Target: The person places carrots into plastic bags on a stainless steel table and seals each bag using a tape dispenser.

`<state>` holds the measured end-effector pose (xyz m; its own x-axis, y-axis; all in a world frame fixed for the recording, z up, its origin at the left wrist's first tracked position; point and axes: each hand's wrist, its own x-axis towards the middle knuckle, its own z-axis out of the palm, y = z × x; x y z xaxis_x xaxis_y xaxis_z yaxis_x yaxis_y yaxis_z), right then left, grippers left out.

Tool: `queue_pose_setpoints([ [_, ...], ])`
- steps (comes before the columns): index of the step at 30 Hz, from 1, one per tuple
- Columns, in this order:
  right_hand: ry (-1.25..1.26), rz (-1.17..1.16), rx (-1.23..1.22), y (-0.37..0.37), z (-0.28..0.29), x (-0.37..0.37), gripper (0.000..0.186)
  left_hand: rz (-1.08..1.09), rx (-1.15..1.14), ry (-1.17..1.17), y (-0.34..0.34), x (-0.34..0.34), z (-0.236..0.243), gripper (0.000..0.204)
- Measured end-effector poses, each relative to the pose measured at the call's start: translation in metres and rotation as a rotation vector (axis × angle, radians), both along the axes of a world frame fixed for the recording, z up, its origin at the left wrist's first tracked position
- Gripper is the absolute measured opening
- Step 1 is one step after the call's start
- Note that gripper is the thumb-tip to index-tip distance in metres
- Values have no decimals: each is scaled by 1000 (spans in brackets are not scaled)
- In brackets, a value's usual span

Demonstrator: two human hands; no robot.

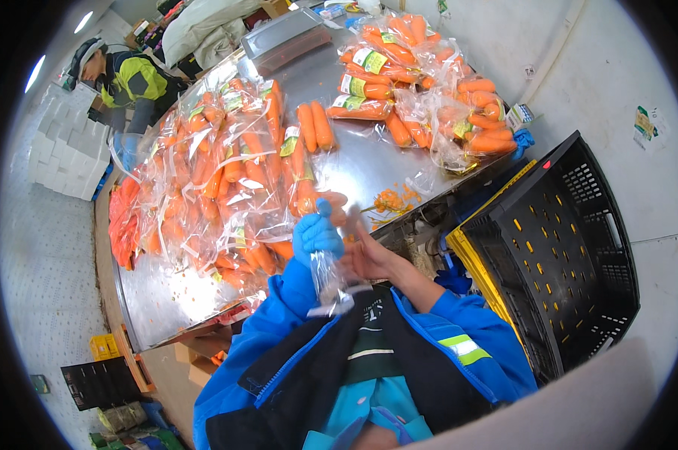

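Near edge of metal tabletop. Wearer's left hand, blue-gloved, curled into a fist around the gathered part of a clear bag; loose plastic hangs below the fist, toward the jacket. Carrots lie just past the knuckles; whether they sit in this same bag cannot be told. Right hand, bare, beside the fist at the near edge, blurred; cannot tell if its fingers are spread or pressed together, or touch the plastic.

Handling, by judgement: the fist should stay snug above the contents, folds bunched evenly, so the neck does not slacken. The bare hand works best close in, catching the loose plastic without tugging against the glove. Letting the weight rest on the tabletop would spare the film; pulling hard might tear it.

Around: 1 large heap of bagged carrots along the left side, 1 more heap toward the far right corner. Orange scraps by the right edge. Black crate beyond that edge. Co-worker past the left edge.
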<state>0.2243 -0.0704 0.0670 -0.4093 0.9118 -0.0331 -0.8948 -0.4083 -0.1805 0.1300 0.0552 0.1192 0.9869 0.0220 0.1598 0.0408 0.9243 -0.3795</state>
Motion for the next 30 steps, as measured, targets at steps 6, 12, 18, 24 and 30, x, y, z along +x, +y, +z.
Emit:
queue_pose_setpoints([
  [6, 274, -536, -115, 44, 28, -21, 64, -209, 47, 67, -30, -41, -27, 33],
  [12, -363, -892, -355, 50, 23, -3, 45, -428, 945, 624, 22, -67, -27, 29],
  [18, -575, -755, -499, 54, 13, 23, 40, 623, 2574, 1244, 12, -51, -46, 18],
  [24, -960, -586, -282, 37, 33, 85, 41, 104, 1742, 935, -2, -42, -41, 24],
  [30, -2464, -133, -130, 3, -13, 137, 17, 239, 1335, 940, -22, -43, -42, 35],
])
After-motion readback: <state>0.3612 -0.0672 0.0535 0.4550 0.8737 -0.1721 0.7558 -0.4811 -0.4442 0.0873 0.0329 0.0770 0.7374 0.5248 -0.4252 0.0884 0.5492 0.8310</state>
